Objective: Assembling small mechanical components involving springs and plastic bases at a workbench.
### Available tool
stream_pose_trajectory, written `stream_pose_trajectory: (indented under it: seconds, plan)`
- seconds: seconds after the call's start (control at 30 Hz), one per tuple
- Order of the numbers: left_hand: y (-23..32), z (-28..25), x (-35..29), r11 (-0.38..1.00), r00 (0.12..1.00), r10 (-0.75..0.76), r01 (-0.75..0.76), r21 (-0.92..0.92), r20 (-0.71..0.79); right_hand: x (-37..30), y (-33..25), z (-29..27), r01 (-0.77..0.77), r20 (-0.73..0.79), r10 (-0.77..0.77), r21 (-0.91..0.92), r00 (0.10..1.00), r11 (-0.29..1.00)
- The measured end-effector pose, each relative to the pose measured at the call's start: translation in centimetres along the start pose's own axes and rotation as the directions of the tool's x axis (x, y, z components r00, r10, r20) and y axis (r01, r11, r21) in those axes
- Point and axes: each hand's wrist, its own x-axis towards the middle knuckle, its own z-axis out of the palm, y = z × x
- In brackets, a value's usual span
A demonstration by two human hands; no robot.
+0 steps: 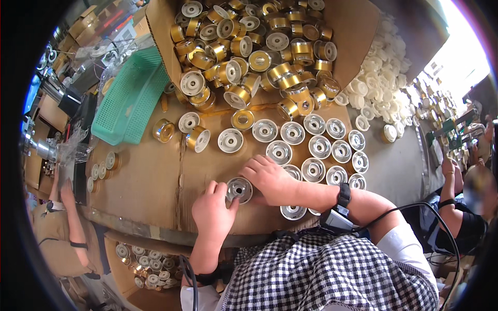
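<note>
My left hand [213, 208] grips a round white-rimmed cap [239, 191] with a silvery inside and a dark centre hole, its thumb and fingers at the cap's left side. Close against the cap's upper right is my right hand [271, 180], fingers bent downward; what lies under them is hidden. To the right, similar caps [313, 170] lie in rough rows, hollow side up. Beyond my hands are a single flat cap [230, 140], a gold-sided cap [197, 139] tipped on its side, and another gold one [163, 130].
An open carton [346, 44] spills gold caps at the far side. A green perforated basket [116, 119] stands left of it, white plastic pieces [391, 62] are heaped right. Several caps [102, 169] line the left. Below the table edge is a box of caps [116, 243]. People work at both sides.
</note>
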Motion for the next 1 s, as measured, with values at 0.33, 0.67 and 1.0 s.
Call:
stream_pose_trajectory:
  seconds: [0.33, 0.67, 1.0]
  plan:
    - [-0.1, -1.5, 0.3, 0.996, 0.994, 0.043, -0.034, -0.087, 0.101, 1.3, 1.0, -0.3, 0.05, 0.115, -0.061, 0.102, 0.991, 0.994]
    - [-5.0, 0.9, -1.4, 0.628, 0.965, -0.25, 0.1, -0.772, -0.078, 2.9, 0.3, 1.7, 0.172, -0.007, -0.173, 0.113, 0.985, 0.979]
    - [-2.6, 1.0, 1.9, 0.897, 0.986, -0.046, -0.029, -0.44, -0.158, 2.7, 2.0, 1.0, -0.024, -0.083, 0.007, -0.204, 0.997, 0.979]
